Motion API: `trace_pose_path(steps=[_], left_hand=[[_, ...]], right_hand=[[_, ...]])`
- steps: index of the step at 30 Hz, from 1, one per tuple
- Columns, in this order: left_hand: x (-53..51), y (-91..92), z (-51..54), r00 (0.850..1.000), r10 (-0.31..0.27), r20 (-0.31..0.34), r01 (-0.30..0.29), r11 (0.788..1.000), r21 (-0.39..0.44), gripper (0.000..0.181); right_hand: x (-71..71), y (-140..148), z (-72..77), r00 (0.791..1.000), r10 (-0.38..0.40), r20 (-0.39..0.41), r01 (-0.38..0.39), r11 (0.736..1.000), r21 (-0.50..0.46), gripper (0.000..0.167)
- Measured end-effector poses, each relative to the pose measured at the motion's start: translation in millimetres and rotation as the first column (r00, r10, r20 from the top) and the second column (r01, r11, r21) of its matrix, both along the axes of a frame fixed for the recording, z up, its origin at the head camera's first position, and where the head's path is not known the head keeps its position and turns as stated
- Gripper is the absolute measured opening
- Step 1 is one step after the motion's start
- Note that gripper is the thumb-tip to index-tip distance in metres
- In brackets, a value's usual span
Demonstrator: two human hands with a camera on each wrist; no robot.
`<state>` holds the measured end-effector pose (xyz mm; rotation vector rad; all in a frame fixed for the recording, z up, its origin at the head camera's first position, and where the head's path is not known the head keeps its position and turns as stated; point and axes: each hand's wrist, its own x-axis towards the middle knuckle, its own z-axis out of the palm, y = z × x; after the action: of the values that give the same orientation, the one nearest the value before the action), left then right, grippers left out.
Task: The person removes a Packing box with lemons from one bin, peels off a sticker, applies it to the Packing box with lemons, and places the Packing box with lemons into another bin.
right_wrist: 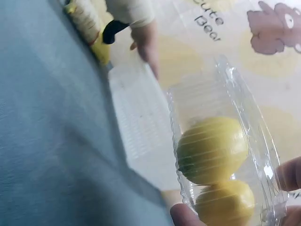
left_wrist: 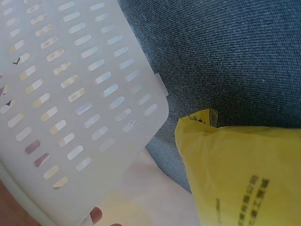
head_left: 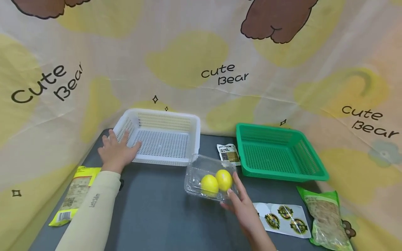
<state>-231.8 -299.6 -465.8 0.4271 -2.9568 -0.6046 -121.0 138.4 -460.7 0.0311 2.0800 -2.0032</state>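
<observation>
My left hand (head_left: 117, 153), fingers spread, rests on the left front corner of a white perforated basket (head_left: 161, 161). The basket's slotted wall (left_wrist: 89, 75) fills much of the left wrist view, where most of that hand is out of sight. My right hand (head_left: 246, 211) holds a clear plastic box (head_left: 196, 164) by its near right corner, thumb and fingers on either side. Inside the box lie two yellow lemons (head_left: 209, 184), touching each other. The box is tilted above the table, near the white basket's front right corner. Whether its lid is closed I cannot tell.
A green basket (head_left: 282, 173) stands at the back right, with a small sachet (head_left: 228, 153) beside it. A sticker sheet (head_left: 284, 220) and a green-edged packet (head_left: 328, 216) lie at the right front. A yellow packet (head_left: 75, 193) lies left, beside my left forearm.
</observation>
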Motion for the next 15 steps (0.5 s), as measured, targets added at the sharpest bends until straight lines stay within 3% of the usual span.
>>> trace_pose_path(steps=[4, 11, 15], left_hand=[[0.6, -2.2, 1.7, 1.000, 0.006, 0.009, -0.007, 1.000, 0.002, 0.096], [-1.2, -3.3, 0.5, 1.000, 0.007, 0.019, -0.007, 1.000, -0.002, 0.097], [-0.4, -1.4, 1.8, 1.000, 0.004, 0.017, -0.004, 1.000, -0.005, 0.097]], right_hand=[[5.0, 4, -16.5, 1.000, 0.015, 0.004, -0.015, 1.000, 0.025, 0.072], [-0.4, 0, -43.3, 0.998, 0.007, 0.065, -0.009, 1.000, 0.017, 0.071], [-3.6, -4, -49.9, 0.999, 0.013, 0.052, -0.015, 0.999, 0.040, 0.071]])
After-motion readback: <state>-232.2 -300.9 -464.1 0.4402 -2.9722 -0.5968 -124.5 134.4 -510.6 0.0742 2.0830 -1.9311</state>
